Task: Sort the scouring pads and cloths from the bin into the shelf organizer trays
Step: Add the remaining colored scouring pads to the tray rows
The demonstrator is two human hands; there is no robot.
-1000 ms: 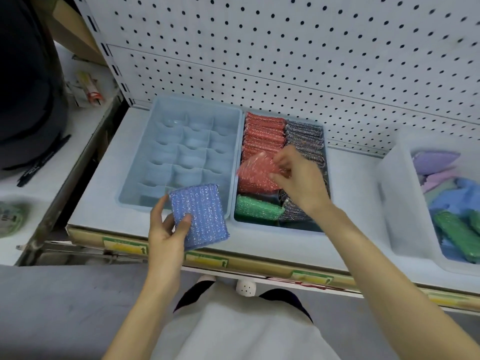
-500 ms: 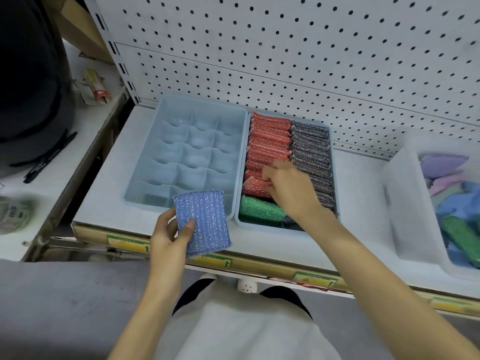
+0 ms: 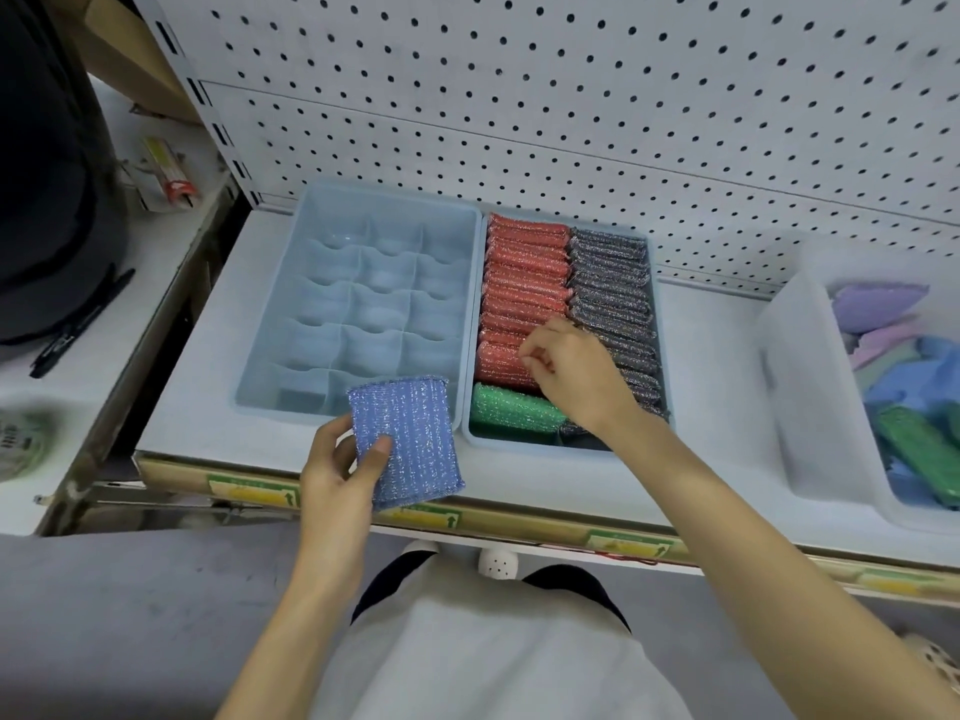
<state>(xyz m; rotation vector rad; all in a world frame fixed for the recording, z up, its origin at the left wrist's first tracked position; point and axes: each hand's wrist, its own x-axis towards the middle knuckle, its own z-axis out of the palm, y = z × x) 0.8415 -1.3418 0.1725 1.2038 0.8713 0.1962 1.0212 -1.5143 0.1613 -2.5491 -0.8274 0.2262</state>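
- While the right hand [image 3: 576, 374] sits over the row of red pads [image 3: 522, 283] in the right tray [image 3: 519, 445], its fingers are curled at the front red pad. I cannot tell if they pinch it.
- The left hand [image 3: 337, 475] grips a blue pad [image 3: 408, 433], thumb on top, over the shelf's front edge and the near corner of the empty tray [image 3: 363, 304].
- The blue pad is flat, face up. Its long side runs from the person toward the back wall, leaning a little left.
- I think a red pad is getting tucked in. Next, the blue pad needs a slot, standing on its edge.
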